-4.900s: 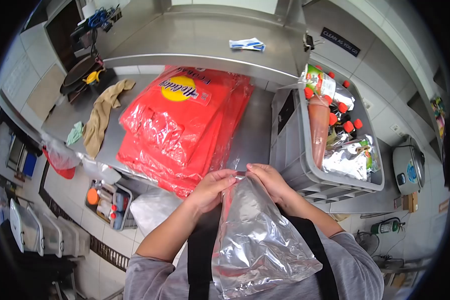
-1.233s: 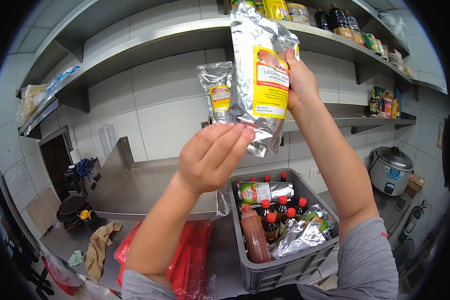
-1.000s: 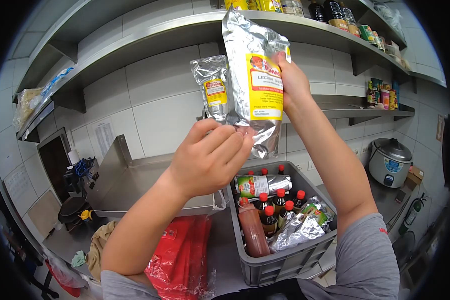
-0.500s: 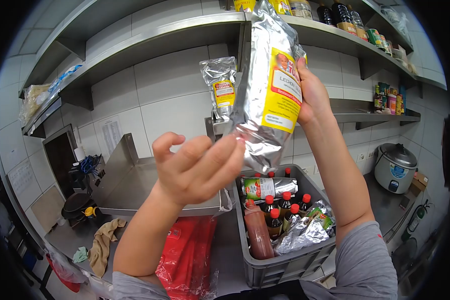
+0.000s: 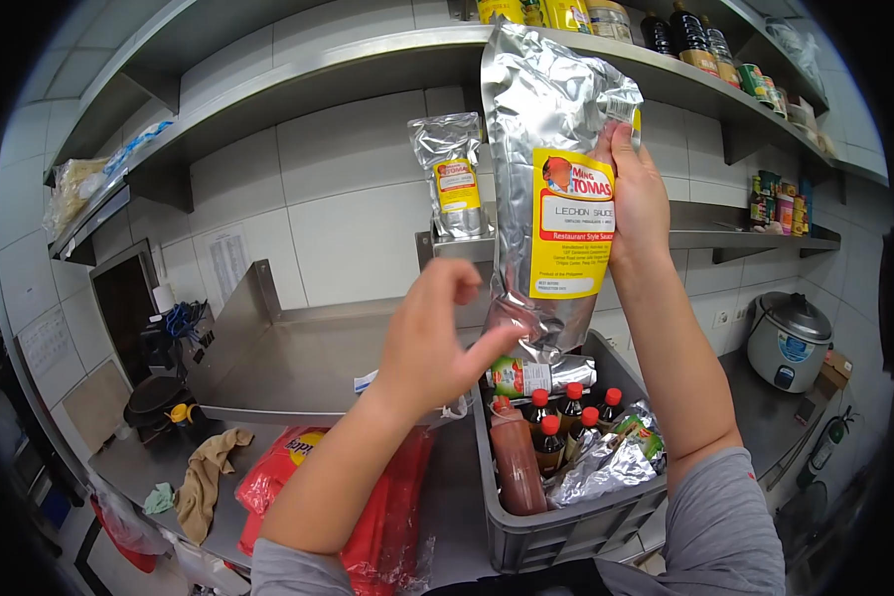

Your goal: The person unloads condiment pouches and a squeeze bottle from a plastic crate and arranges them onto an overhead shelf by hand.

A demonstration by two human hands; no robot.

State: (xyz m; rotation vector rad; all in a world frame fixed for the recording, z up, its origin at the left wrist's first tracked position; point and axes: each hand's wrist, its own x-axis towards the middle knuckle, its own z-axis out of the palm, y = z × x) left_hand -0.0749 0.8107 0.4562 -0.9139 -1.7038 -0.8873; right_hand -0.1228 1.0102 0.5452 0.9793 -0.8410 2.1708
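Observation:
My right hand [image 5: 638, 204] grips the right side of a large silver lechon sauce pouch [image 5: 556, 109] with a yellow label. The pouch hangs upright above the grey crate [image 5: 576, 536]. At its lower left is my left hand [image 5: 422, 348], fingers curled and the thumb apart from them, holding nothing. The thumb tip overlaps the pouch's bottom edge; whether it touches, I cannot tell. Inside the crate are several dark bottles [image 5: 549, 452] with red caps, a reddish-brown sauce bottle [image 5: 517, 462] and silver foil packs [image 5: 606, 475].
A smaller silver pouch [image 5: 457, 189] stands on the wall ledge behind. Red plastic packs [image 5: 392, 497] lie left of the crate, a beige cloth [image 5: 207, 487] farther left. A rice cooker [image 5: 790, 343] sits at right. The upper steel shelf [image 5: 368, 74] holds bottles and jars.
The lechon sauce pouch has turned more upright, its label now facing me, and sits slightly lower. My left hand has swung its thumb out toward the pouch's bottom, fingers raised away.

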